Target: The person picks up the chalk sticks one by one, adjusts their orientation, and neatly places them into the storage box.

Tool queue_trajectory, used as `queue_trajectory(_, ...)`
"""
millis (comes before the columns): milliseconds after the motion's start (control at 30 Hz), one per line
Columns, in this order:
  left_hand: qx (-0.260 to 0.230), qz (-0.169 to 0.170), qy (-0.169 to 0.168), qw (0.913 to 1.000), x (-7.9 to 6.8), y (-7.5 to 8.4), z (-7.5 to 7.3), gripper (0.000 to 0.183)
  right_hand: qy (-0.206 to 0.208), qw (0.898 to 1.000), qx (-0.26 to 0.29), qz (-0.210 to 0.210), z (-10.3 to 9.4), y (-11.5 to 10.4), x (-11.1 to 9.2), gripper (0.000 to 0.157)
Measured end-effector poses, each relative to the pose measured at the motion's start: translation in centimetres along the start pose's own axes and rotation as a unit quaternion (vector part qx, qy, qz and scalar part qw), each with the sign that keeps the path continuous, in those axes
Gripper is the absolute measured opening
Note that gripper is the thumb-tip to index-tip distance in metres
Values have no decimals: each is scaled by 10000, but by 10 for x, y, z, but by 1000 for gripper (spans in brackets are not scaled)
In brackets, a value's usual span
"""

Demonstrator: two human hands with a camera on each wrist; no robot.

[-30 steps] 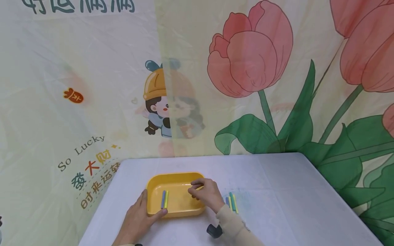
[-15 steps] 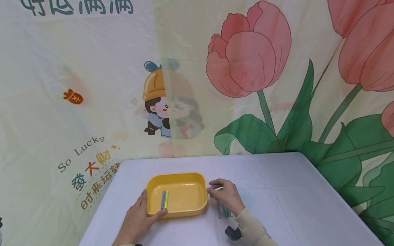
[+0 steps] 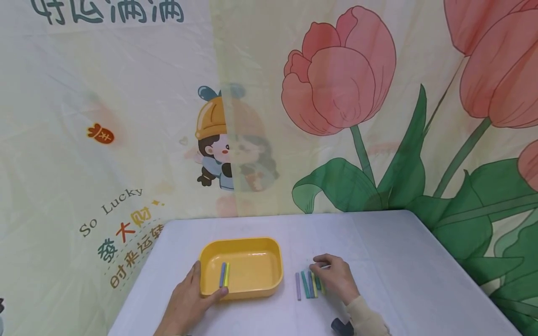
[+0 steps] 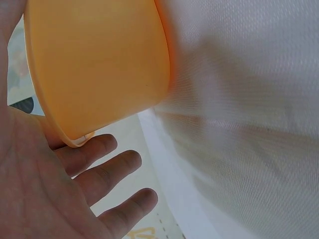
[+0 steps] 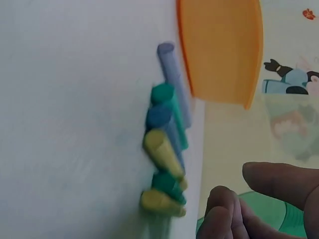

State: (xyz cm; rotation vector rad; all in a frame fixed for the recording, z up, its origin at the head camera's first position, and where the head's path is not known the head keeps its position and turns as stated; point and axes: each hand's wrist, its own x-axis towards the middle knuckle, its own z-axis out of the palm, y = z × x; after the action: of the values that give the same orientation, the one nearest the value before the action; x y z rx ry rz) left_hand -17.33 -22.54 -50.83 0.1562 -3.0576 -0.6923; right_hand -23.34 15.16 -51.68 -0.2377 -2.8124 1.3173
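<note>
A yellow tray (image 3: 254,275) stands on the table, with a blue chalk stick (image 3: 222,274) and a yellow chalk stick (image 3: 227,274) side by side in its left part. My left hand (image 3: 187,296) holds the tray's near left corner, thumb at the front rim and fingers along the left side. In the left wrist view several of those fingers extend past the rim. Right of the tray, a purple chalk stick (image 3: 298,286) lies beside several green, blue and yellow ones. Over the right end of this row hovers my right hand (image 3: 336,276), thumb and fingers apart in the right wrist view.
A white cloth covers the table (image 3: 252,226). Behind it hangs a printed curtain (image 3: 260,93) with tulips and lettering. A dark device (image 3: 342,326) sits at the right wrist.
My right hand has moved from above the tray's right side rightward to the chalk row, uncovering the purple stick. The left hand and the tray stay where they were.
</note>
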Motion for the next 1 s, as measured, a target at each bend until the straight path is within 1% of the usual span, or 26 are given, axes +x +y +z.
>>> queue_trajectory(133, 29, -80, -40, 10000, 2, -1, 1, 133, -13, 9998, -165, -80, -6, 11, 0, 30)
queue_trajectory(300, 46, -170, -112, 9998, 5, -2, 2, 134, -278, 9985, -470, 68, -7, 17, -1, 32)
queue_trajectory(400, 44, -142, -104, 9998, 5, -2, 3, 132, -332, 9977, -581, 94, -6, 19, -2, 29)
queue_trajectory(500, 45, -101, -103, 9999, 4, -1, 2, 131, -289, 9973, -664, 96, -4, 20, -1, 25)
queue_trajectory(633, 51, -58, -84, 9999, 4, -1, 1, 132, -223, 9960, -848, 190, -2, 17, -1, 25)
queue_trajectory(800, 84, -56, -5, 9999, 6, -1, 1, 133, -169, 9947, -980, 275, 0, 8, -3, 25)
queue_trajectory(1000, 41, -41, -53, 10000, 4, -1, 1, 132, -109, 9939, -1064, 280, 3, 5, -5, 25)
